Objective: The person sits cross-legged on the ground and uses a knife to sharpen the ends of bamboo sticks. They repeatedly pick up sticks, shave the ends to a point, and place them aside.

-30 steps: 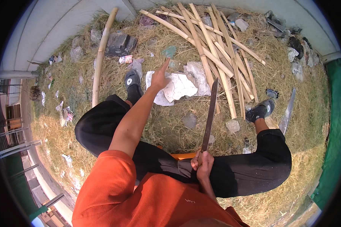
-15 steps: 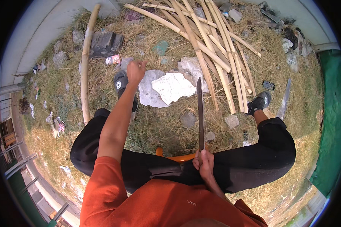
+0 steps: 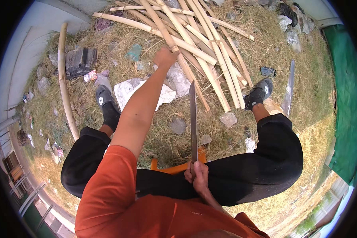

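I sit on a low orange stool (image 3: 174, 166) with my legs apart on dry grass. My left hand (image 3: 165, 56) reaches far forward and closes around a pale bamboo strip (image 3: 186, 67) in the pile of split bamboo strips (image 3: 210, 43). My right hand (image 3: 198, 176) stays close to my lap, gripping the handle of a long machete (image 3: 193, 119) whose blade points straight away from me. The blade tip ends just short of the bamboo pile.
A single long bamboo pole (image 3: 65, 83) lies at the left. Crumpled white paper (image 3: 127, 89), stones and litter are scattered over the grass. Another long blade (image 3: 288, 89) lies by my right foot. A green tarp (image 3: 345, 91) borders the right side.
My left hand has travelled forward and to the right, from the white paper to the bamboo pile, and closed on a strip. The machete stays upright in my right hand.
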### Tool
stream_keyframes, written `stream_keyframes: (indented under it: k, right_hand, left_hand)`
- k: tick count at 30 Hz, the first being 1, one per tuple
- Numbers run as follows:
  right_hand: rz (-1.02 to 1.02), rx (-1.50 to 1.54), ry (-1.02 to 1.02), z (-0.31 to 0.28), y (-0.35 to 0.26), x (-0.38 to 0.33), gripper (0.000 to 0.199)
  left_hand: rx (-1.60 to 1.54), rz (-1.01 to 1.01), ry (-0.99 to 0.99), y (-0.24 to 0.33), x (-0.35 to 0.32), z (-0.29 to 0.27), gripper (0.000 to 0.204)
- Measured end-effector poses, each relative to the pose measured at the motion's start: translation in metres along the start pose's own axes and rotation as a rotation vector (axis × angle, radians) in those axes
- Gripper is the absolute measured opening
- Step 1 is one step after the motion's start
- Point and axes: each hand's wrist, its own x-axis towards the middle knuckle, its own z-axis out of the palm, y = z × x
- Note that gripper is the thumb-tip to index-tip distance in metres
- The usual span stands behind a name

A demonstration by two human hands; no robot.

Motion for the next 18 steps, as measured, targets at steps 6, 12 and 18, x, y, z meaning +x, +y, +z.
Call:
stream_keyframes:
  k: [6, 12, 18]
  right_hand:
    - [0.011, 0.019, -0.014, -0.001, -0.003, 0.000, 0.047]
    - [0.007, 0.055, -0.016, -0.003, 0.000, 0.000, 0.047]
    - [-0.002, 0.055, -0.033, -0.002, 0.005, -0.002, 0.046]
  left_hand:
    - [-0.730, 0.095, -0.314, -0.015, 0.028, -0.014, 0.016]
    - [-0.603, 0.013, -0.278, -0.023, 0.006, -0.032, 0.050]
    - [0.090, 0.082, 0.100, 0.013, -0.034, 0.000, 0.075]
